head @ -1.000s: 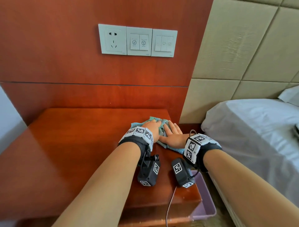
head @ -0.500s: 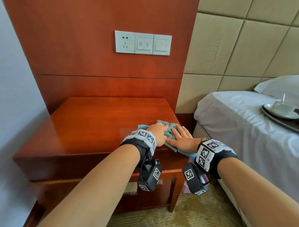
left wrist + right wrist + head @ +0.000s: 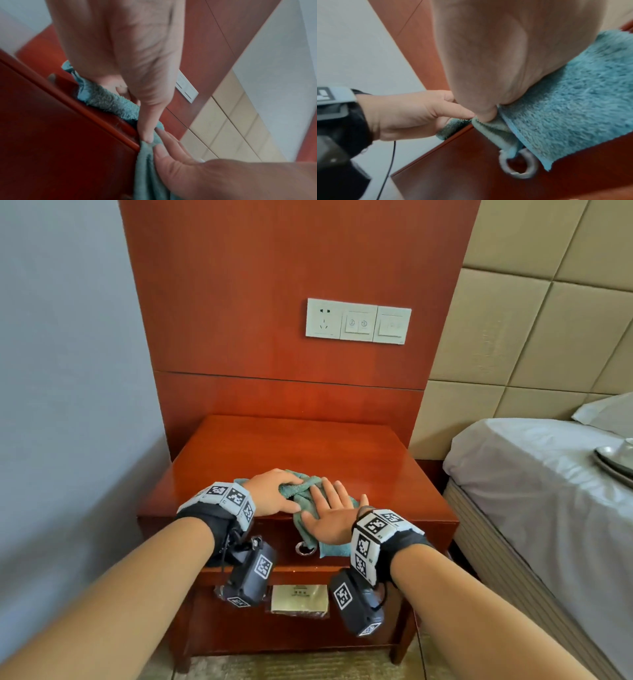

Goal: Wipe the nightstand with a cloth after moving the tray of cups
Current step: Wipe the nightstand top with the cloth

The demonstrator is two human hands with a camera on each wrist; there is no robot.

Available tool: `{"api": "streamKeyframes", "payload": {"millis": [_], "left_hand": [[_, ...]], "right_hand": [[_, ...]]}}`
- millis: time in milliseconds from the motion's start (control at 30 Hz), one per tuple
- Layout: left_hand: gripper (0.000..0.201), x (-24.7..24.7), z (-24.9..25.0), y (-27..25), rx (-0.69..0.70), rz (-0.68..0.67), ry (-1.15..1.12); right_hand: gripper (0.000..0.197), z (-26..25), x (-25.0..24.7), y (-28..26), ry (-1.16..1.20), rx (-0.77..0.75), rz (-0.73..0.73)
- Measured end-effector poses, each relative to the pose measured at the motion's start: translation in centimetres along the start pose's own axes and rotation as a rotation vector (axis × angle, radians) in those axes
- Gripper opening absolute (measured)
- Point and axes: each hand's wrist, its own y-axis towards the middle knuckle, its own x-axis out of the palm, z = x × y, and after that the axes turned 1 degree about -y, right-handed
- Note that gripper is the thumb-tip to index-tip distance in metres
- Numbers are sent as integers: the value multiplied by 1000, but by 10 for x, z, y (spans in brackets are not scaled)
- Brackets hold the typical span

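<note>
Cloth [image 3: 310,501]: teal terry, soft, limp, light; bunched at the front edge of the nightstand [image 3: 291,453], one part on the top, the rest draped down over the drawer front to just beside the ring pull [image 3: 306,547]. Judged easy to compress and quick to fold under pressure, with some drag likely on the glossy wood; no stiffness to rely on, so a loose corner probably trails or snags on the ring pull. Left hand [image 3: 274,494]: on the bunched upper part, fingers curled into the pile, thumb [image 3: 145,129] pressing a fold against the edge; gripping the cloth. Right hand [image 3: 330,517]: flat, fingers straight and together, palm pressing the hanging part against the front edge; holding nothing by curl, merely pressing. Best hold, as judged: the gathered middle, bulk under the palm, hemmed corners tucked in. Nightstand: red-brown, lacquered, smooth, probably slippery under a dry cloth; top bare of cups. Tray [image 3: 613,462]: metallic, on the bed [image 3: 534,491] at the far right, well apart from the nightstand, only partly in view; cups not clearly made out. Wall behind: wood panel with socket plate [image 3: 358,321].
</note>
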Motion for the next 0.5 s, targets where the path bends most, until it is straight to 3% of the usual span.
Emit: {"api": "streamKeyframes", "payload": {"millis": [267, 500], "left_hand": [[62, -57, -118, -71, -261, 201, -83], [61, -74, -149, -67, -354, 290, -224]], "right_hand": [[66, -152, -3, 36, -22, -190, 10], [65, -185, -11, 59, -20, -280, -3]]}}
